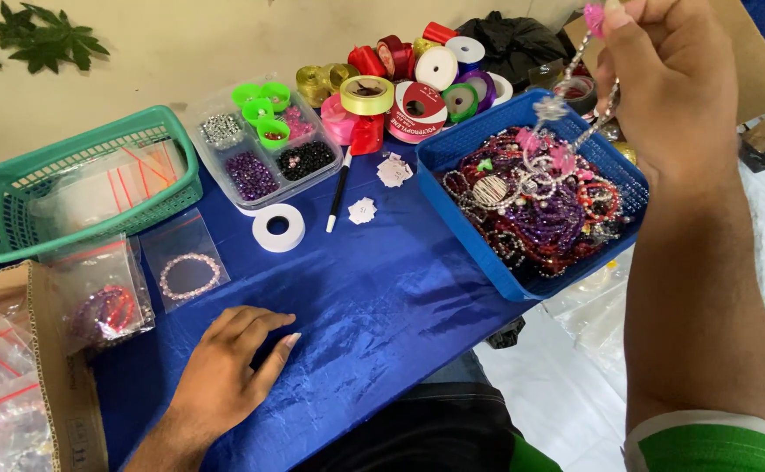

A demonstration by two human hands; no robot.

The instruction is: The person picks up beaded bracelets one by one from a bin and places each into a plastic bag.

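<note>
My right hand is raised at the upper right, pinching a beaded bracelet with pink charms that dangles over the blue basket. The basket is heaped with purple, red and white bead bracelets. My left hand rests flat, palm down, on the shiny blue tablecloth and holds nothing. Just beyond it lie a small clear bag with a pink bead bracelet and another bag with red and purple bracelets.
A green basket with empty clear bags stands at the left. A clear compartment box of beads, a white tape roll, a black pen, ribbon spools and a cardboard box of bags surround the work area.
</note>
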